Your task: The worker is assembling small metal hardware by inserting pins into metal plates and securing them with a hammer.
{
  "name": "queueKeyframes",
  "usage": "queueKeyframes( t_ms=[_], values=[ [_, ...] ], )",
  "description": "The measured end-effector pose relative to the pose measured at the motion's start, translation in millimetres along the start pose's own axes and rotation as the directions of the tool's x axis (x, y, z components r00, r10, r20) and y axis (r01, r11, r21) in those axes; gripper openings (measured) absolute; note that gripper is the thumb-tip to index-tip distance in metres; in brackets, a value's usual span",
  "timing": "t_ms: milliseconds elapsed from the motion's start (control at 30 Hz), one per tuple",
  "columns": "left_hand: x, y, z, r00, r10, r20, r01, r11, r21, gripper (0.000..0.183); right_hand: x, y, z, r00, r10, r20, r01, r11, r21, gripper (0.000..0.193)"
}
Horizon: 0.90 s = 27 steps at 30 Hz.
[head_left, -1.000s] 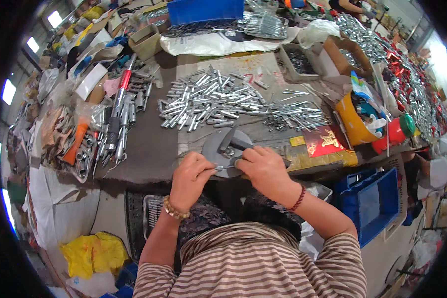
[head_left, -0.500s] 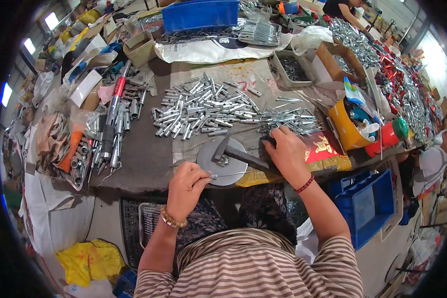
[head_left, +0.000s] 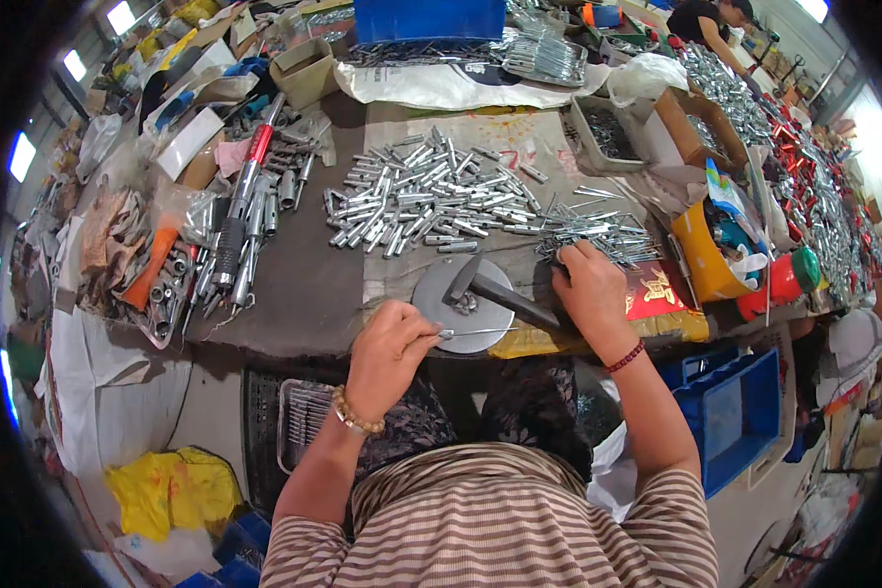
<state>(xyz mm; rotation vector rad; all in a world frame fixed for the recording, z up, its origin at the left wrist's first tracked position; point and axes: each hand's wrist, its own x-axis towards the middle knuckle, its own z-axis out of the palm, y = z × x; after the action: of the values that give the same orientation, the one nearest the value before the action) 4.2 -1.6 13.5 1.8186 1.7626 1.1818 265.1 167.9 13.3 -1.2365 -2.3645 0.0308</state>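
My left hand [head_left: 394, 355] is closed in a pinch on a thin metal rod [head_left: 482, 331], held level over the near edge of a round grey metal disc [head_left: 426, 306]. A hammer [head_left: 508, 297] lies with its head on the disc, beside a few small metal pieces. Its dark handle slants toward my right hand [head_left: 596, 294], whose fingers curl at the near side of a pile of thin metal rods [head_left: 612, 235]; what they hold, if anything, is hidden. Left of these rods spreads a heap of short silvery metal tubes [head_left: 426, 196].
Larger metal tools and an orange-handled piece [head_left: 153, 265] crowd the left. A yellow container [head_left: 708, 253], a red bottle with a green cap [head_left: 786, 279] and a cardboard box [head_left: 696, 132] stand right. Blue crates [head_left: 730, 416] sit below the table edge. Another person [head_left: 701, 27] works far right.
The view has shifted, so the table's things appear farther right and slightly higher. My right fingers are slightly closer to the thin rods. My left hand keeps its pinch on the rod.
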Motion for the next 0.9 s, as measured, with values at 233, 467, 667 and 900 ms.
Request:
queueKeyframes(
  t_ms=[233,467,667,900],
  values=[
    [-0.7,0.7,1.0,0.999,0.038,-0.018,-0.037,0.997,0.061,0.012,-3.5,-67.1,-33.7,0.965,-0.252,0.074,0.191,0.866,0.462,0.017],
    [0.3,2.5,2.7,0.995,0.087,-0.041,-0.081,0.987,0.140,0.009,-7.5,-96.8,-12.1,0.898,-0.437,0.061,0.358,0.803,0.477,0.017],
    [0.9,2.5,2.1,0.993,0.110,-0.045,-0.101,0.982,0.162,0.010,-5.2,-99.7,-12.4,0.877,-0.474,0.072,0.397,0.803,0.444,0.019],
    [0.5,3.7,1.0,0.993,0.112,-0.047,-0.103,0.981,0.163,0.008,3.0,-100.0,-15.4,0.845,-0.523,0.106,0.429,0.783,0.450,0.018]
  ],
)
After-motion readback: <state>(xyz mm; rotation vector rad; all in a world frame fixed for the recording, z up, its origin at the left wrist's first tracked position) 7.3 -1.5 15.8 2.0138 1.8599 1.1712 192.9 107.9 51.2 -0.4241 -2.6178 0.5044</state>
